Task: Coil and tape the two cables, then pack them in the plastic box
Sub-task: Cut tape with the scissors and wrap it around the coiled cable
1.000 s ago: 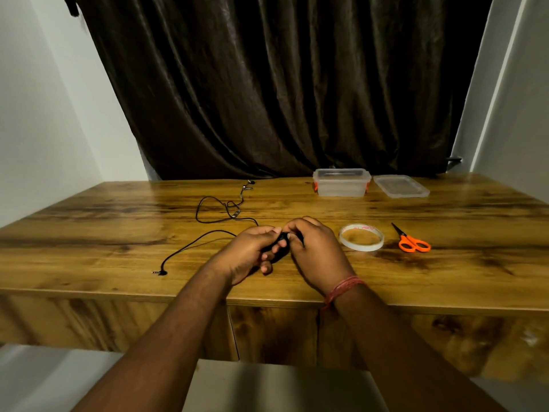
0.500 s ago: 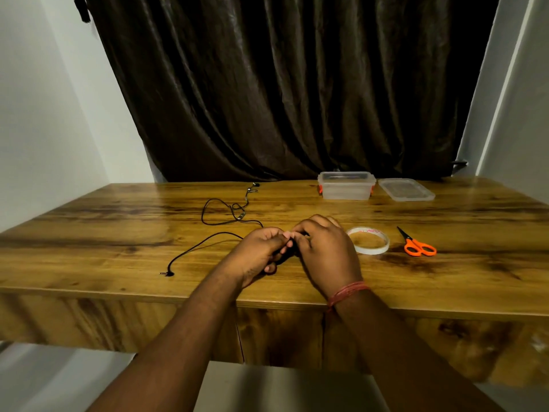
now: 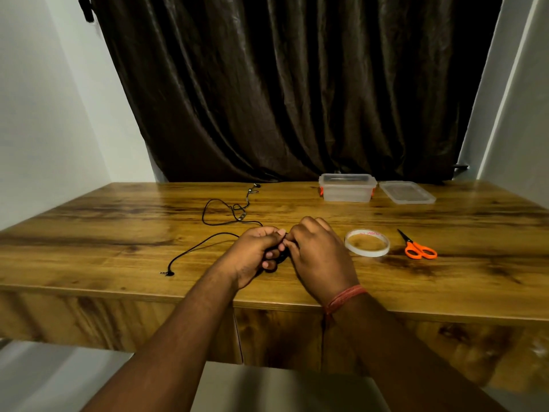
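Both hands, left (image 3: 252, 252) and right (image 3: 316, 254), pinch a small dark coil (image 3: 277, 255) just left of the tape (image 3: 367, 242); a loosened grip would likely spring it open, and the loose cable (image 3: 205, 242) trailing left could snag.

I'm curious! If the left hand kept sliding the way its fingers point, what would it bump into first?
Probably the right hand: the left hand points right at it, fingertips about touching over the black cable.
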